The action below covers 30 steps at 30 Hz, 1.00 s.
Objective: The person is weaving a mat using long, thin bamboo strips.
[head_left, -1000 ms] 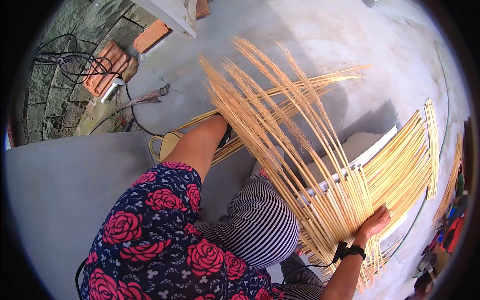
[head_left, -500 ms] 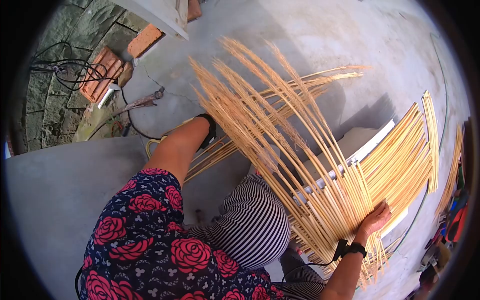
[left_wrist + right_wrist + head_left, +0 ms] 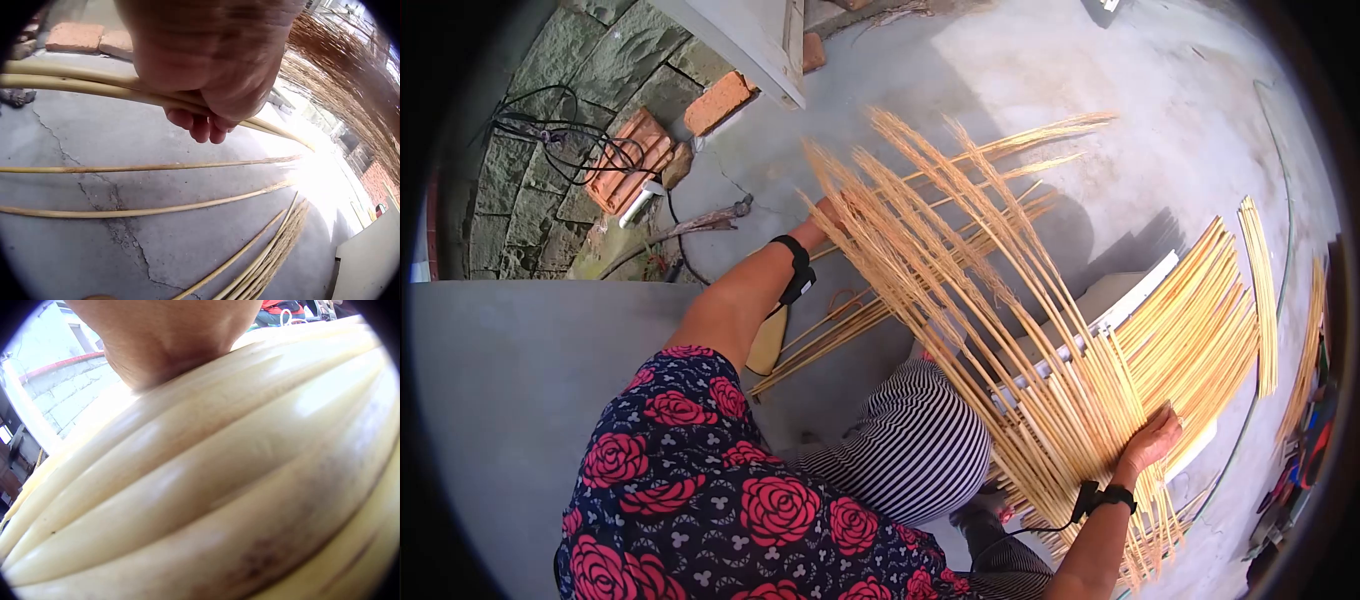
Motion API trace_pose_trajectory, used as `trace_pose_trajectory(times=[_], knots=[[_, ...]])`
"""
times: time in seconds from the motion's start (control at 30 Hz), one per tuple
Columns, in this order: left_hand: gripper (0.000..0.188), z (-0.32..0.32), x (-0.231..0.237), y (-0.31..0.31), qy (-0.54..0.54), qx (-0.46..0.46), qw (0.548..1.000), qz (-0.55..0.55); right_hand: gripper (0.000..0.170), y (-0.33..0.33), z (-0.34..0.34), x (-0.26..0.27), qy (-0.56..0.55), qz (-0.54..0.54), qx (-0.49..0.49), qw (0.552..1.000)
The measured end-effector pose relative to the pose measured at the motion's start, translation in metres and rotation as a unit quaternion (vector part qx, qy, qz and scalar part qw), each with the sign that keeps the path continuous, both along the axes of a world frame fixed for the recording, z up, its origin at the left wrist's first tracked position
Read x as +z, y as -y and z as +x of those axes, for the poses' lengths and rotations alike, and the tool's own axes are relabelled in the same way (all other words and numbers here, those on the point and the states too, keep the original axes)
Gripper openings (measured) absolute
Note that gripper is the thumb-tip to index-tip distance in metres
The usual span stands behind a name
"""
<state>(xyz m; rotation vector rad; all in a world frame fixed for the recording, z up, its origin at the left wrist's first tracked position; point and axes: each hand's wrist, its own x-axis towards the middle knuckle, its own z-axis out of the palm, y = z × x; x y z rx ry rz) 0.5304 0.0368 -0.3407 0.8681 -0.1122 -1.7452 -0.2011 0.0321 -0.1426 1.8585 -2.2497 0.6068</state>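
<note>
We have our left hand (image 3: 212, 59) curled round plumed stalks (image 3: 81, 86); our right hand (image 3: 1152, 440) rests on laid reeds (image 3: 1190, 320), its finger spread unclear.

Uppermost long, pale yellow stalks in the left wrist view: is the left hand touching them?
Touching: the left wrist view shows the left hand with fingers curled round the stalks.

No legible text, label, brand, number or sign was found in any view.
</note>
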Motion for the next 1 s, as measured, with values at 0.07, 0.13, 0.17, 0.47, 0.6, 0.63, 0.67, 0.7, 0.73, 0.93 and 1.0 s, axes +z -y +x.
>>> trace_pose_trajectory(times=[0.07, 0.13, 0.17, 0.47, 0.6, 0.63, 0.67, 0.7, 0.73, 0.93, 1.0], knots=[[0.035, -0.011, 0.016, -0.001, 0.065, -0.015, 0.998, 0.018, 0.021, 0.002, -0.004, -0.002, -0.013, 0.0, 0.008, 1.0], [0.033, -0.024, 0.031, 0.002, 0.174, -0.048, 0.983, 0.035, 0.021, 0.003, 0.002, 0.001, 0.0, -0.003, 0.003, 1.0], [0.033, -0.03, 0.04, 0.0, 0.248, -0.073, 0.965, 0.047, 0.021, 0.001, 0.005, 0.006, 0.003, 0.012, -0.005, 1.0], [0.029, -0.012, 0.113, -0.016, 0.827, -0.174, 0.507, 0.169, 0.026, 0.003, -0.001, 0.0, -0.007, -0.002, 0.014, 1.0], [0.029, 0.021, 0.13, -0.038, 0.882, -0.096, 0.432, 0.161, 0.025, 0.001, -0.002, 0.0, -0.011, 0.002, 0.018, 1.0], [0.03, 0.027, 0.136, -0.04, 0.893, -0.099, 0.411, 0.153, 0.025, 0.001, 0.0, 0.002, -0.008, 0.002, 0.015, 1.0], [0.031, 0.032, 0.142, -0.041, 0.904, -0.102, 0.389, 0.145, 0.025, 0.001, 0.002, 0.004, -0.004, 0.002, 0.012, 1.0], [0.031, 0.035, 0.149, -0.041, 0.878, -0.116, 0.44, 0.15, 0.025, 0.001, 0.003, 0.005, -0.009, 0.003, 0.01, 1.0], [0.03, 0.037, 0.156, -0.038, 0.849, -0.13, 0.488, 0.155, 0.025, 0.0, 0.002, 0.003, -0.009, 0.004, 0.009, 1.0], [0.026, 0.005, 0.209, -0.038, 0.561, -0.136, 0.816, 0.028, 0.026, 0.002, 0.0, 0.002, 0.002, -0.004, 0.005, 1.0], [0.025, -0.001, 0.228, -0.038, 0.521, -0.165, 0.837, 0.004, 0.026, 0.003, 0.0, 0.003, -0.008, -0.012, 0.016, 1.0]])
